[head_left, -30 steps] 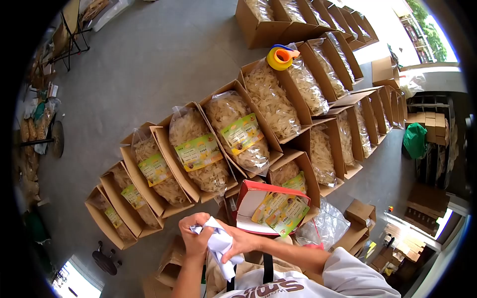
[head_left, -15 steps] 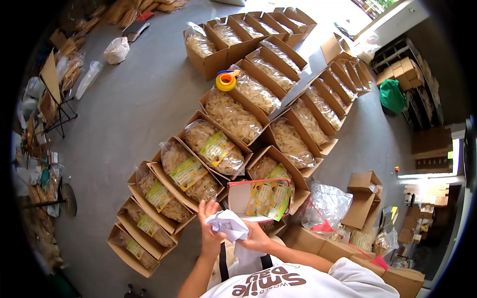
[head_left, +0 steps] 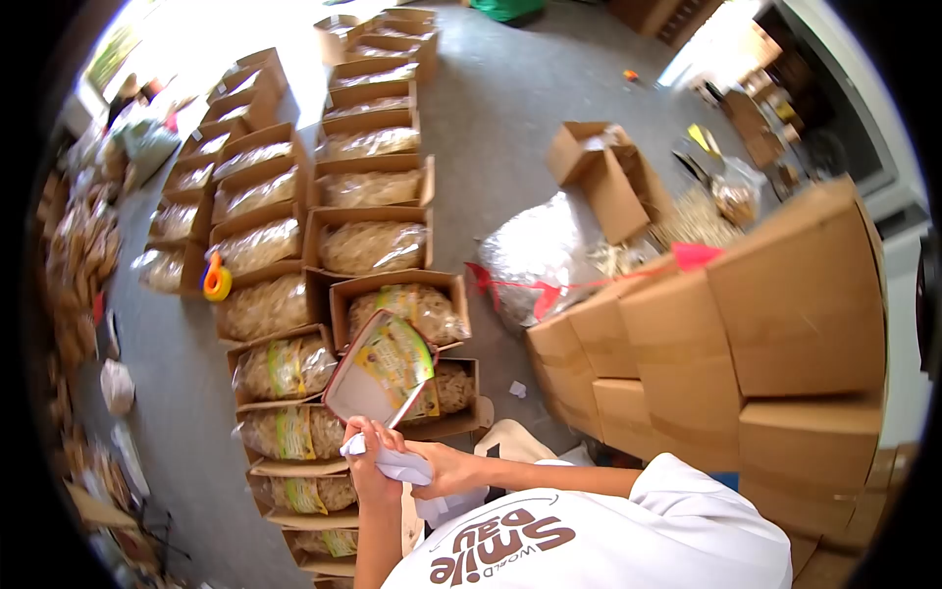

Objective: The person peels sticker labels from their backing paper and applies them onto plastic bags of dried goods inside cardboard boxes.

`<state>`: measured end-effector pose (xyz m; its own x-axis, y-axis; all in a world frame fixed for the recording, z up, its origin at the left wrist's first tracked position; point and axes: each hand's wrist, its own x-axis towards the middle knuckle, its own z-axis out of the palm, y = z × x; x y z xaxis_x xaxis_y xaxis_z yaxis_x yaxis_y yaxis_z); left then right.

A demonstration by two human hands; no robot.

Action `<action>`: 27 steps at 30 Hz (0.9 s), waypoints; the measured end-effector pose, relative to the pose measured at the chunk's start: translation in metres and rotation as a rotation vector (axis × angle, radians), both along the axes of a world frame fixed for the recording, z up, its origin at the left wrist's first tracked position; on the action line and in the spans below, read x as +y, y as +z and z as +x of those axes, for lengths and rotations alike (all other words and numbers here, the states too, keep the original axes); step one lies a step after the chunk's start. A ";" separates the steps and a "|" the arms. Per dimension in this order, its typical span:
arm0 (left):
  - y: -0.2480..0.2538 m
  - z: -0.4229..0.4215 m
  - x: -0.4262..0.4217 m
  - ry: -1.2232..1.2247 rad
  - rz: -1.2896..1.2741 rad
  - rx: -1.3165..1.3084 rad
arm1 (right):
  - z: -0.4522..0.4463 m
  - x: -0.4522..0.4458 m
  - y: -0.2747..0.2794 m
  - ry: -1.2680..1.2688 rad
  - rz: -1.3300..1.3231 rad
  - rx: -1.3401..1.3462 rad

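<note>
Crumpled white paper [head_left: 397, 464] is held between both hands in front of my shirt. My left hand [head_left: 368, 461] has its fingers wrapped round the paper's left end. At the other side, my right hand [head_left: 446, 469] grips the paper, partly covering it. Just beyond the hands, a red-edged open box [head_left: 355, 393] holds green and yellow labels [head_left: 392, 361]. It rests tilted on cartons of clear bags with pale dried strips, some bearing the same labels. A yellow and orange tape roll [head_left: 216, 282] lies on the cartons at the left.
Rows of open cartons [head_left: 373, 236] stretch away over the grey floor. Stacked closed cartons [head_left: 687, 363] stand at the right. Between them lie clear plastic [head_left: 535, 250], red ribbon [head_left: 695, 257] and an open empty carton [head_left: 613, 182]. Bags and bundles line the left side.
The view has swung to the right, bringing the stacked closed cartons nearer the centre. The white paper is squeezed smaller, and my left hand's fingers have closed round it.
</note>
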<state>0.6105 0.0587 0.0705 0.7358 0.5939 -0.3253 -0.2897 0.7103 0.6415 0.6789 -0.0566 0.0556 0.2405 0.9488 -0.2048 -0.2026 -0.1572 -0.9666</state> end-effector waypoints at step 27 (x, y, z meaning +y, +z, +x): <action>0.005 0.026 -0.171 -1.564 0.075 -0.096 | -0.218 -0.242 0.013 -1.824 -0.314 -0.289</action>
